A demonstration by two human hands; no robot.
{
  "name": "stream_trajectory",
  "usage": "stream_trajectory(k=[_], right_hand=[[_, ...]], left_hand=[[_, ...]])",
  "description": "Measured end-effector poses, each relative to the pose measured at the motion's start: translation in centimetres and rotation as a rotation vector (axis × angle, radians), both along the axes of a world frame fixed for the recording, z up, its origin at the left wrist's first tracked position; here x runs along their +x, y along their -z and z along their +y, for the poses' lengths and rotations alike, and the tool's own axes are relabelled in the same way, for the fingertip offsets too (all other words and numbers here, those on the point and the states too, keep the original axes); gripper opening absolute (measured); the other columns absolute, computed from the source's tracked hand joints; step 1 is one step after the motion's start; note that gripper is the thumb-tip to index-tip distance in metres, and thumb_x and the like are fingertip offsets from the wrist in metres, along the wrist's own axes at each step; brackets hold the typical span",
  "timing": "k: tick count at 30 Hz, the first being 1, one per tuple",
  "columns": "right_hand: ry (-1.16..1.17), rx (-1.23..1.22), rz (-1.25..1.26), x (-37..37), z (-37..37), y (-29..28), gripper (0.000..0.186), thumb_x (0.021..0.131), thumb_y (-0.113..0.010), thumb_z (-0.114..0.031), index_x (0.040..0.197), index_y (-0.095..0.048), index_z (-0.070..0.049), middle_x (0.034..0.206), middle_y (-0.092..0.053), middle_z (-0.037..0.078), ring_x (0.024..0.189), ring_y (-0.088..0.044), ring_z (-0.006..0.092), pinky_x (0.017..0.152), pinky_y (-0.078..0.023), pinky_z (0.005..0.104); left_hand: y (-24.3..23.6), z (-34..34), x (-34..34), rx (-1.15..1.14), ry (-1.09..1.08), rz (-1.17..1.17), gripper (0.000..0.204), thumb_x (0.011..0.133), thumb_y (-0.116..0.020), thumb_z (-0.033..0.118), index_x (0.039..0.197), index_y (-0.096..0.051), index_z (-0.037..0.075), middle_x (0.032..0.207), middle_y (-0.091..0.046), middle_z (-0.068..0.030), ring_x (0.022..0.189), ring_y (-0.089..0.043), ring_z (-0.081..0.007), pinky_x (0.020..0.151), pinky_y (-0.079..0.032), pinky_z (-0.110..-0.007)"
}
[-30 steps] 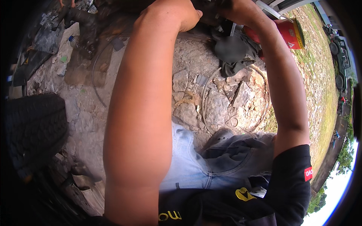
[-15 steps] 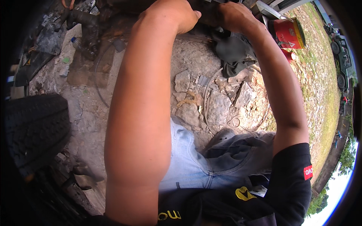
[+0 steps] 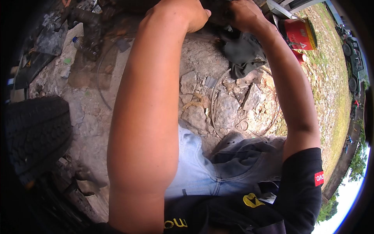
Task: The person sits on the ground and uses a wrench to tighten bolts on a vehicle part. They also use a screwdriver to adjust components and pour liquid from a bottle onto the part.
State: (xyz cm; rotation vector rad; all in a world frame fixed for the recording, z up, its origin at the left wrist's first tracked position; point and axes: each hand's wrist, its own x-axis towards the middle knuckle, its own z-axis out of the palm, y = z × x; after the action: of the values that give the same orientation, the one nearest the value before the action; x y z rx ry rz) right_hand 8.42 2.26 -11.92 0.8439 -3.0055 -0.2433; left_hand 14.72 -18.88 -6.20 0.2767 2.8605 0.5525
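Observation:
Both my arms stretch forward to the top edge, where a dark, shadowed mass (image 3: 218, 17) lies between the hands; its kind cannot be made out. My left hand (image 3: 183, 15) is closed, back of the hand up, with the thumb pointing right; its other fingers are hidden. Opposite it, my right hand (image 3: 246, 16) curls its fingers toward the dark mass, and what they grip is hidden. Just below the right hand hangs or lies a dark crumpled cloth (image 3: 243, 54).
A black tyre (image 3: 39, 136) stands at the left. Broken stones (image 3: 226, 111) and a looped cable (image 3: 213, 101) lie on the ground ahead of my knees. A red bucket (image 3: 298, 35) is at the upper right, a plastic bottle (image 3: 83, 46) at the upper left. A green vehicle (image 3: 352, 64) is far right.
Both hands have shifted very slightly, the left one a little to the right. The surroundings look the same.

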Motion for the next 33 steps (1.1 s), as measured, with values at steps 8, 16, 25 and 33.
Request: stream_trajectory(k=[8, 16, 25, 33], right_hand=[[-0.01, 0.016, 0.003, 0.1, 0.5, 0.0, 0.021, 0.069, -0.072, -0.027, 0.076, -0.071, -0.007, 0.077, -0.068, 0.019, 0.08, -0.068, 0.0367, 0.072, -0.053, 0.0458], [0.047, -0.248, -0.023, 0.4, 0.3, -0.5, 0.023, 0.071, -0.07, -0.028, 0.076, -0.072, -0.005, 0.08, -0.07, 0.018, 0.081, -0.068, 0.0365, 0.072, -0.054, 0.0465], [0.097, -0.071, 0.02, -0.2, 0.3, 0.2, 0.019, 0.071, -0.068, -0.023, 0.076, -0.071, -0.005, 0.079, -0.068, 0.021, 0.08, -0.067, 0.039, 0.071, -0.055, 0.0473], [0.127, -0.111, -0.082, 0.5, -0.2, -1.3, 0.02, 0.072, -0.068, -0.022, 0.08, -0.072, -0.004, 0.079, -0.069, 0.021, 0.082, -0.068, 0.0384, 0.072, -0.055, 0.047]], left_hand=[[-0.3, 0.2, 0.3, 0.009, -0.011, -0.002, 0.05, 0.092, -0.059, 0.041, 0.106, -0.069, -0.007, 0.114, -0.064, -0.0297, 0.111, -0.062, -0.039, 0.098, -0.048, -0.043], [-0.9, 0.1, 0.3, 0.026, -0.053, -0.08, 0.05, 0.092, -0.06, 0.041, 0.107, -0.069, -0.006, 0.113, -0.064, -0.0294, 0.111, -0.063, -0.0391, 0.098, -0.048, -0.043], [-1.0, 0.0, 0.3, 0.003, -0.007, -0.079, 0.05, 0.093, -0.059, 0.039, 0.106, -0.068, -0.008, 0.113, -0.064, -0.03, 0.112, -0.062, -0.0391, 0.098, -0.048, -0.043], [-1.2, 0.6, 0.3, -0.008, 0.007, -0.057, 0.05, 0.093, -0.058, 0.039, 0.107, -0.069, -0.007, 0.114, -0.064, -0.0304, 0.112, -0.062, -0.0393, 0.098, -0.048, -0.043]])
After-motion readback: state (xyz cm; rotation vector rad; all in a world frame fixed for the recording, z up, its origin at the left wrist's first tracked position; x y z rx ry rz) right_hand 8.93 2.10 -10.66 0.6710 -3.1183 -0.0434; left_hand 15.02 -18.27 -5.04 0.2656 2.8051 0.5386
